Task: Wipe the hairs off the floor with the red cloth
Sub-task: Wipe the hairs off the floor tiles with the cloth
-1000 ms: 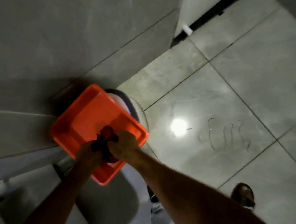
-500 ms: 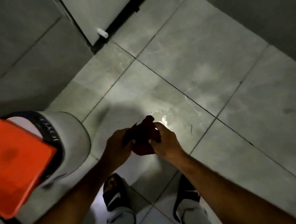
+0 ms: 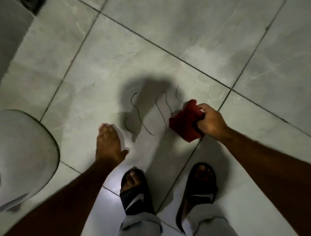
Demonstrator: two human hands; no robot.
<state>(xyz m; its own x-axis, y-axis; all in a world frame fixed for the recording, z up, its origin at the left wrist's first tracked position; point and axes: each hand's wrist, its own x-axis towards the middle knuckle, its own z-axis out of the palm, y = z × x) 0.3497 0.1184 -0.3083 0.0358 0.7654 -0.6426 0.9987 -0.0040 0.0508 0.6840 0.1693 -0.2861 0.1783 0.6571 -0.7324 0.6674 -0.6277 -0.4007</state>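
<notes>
— Comparing with half a second before: what differed?

— Had split apart. Red cloth [image 3: 184,122], earlier bunched between both hands, was gripped by the right hand [image 3: 211,121] alone, fingers curled tight round its upper edge. Left hand [image 3: 108,142] had let go, held nothing, fingers straight and together, palm down over the floor tile [image 3: 94,70]. Could not tell whether touching the tile. Orange bin gone from view; white cylinder [image 3: 19,155] moved to the left edge.

— Counted what?

— Two hands, one cloth, two black slides [image 3: 135,194] with white marks. Roughly four dark wavy hairs [image 3: 147,116], lying between the hands on the middle tile, just left of the cloth.

— Cloth placed where?

— Low, at the right end of the hairs, by the grout line. Touching the floor or hanging just above: not clear.

— Hidden or hard to make out?

— Rightmost hair ran under the cloth's edge, so count uncertain. Cylinder cut off left and below. Both forearms cut by the bottom edge. Light trouser cuffs [image 3: 140,230] partly out of view. Dim light, hand shadow over the hairs.
</notes>
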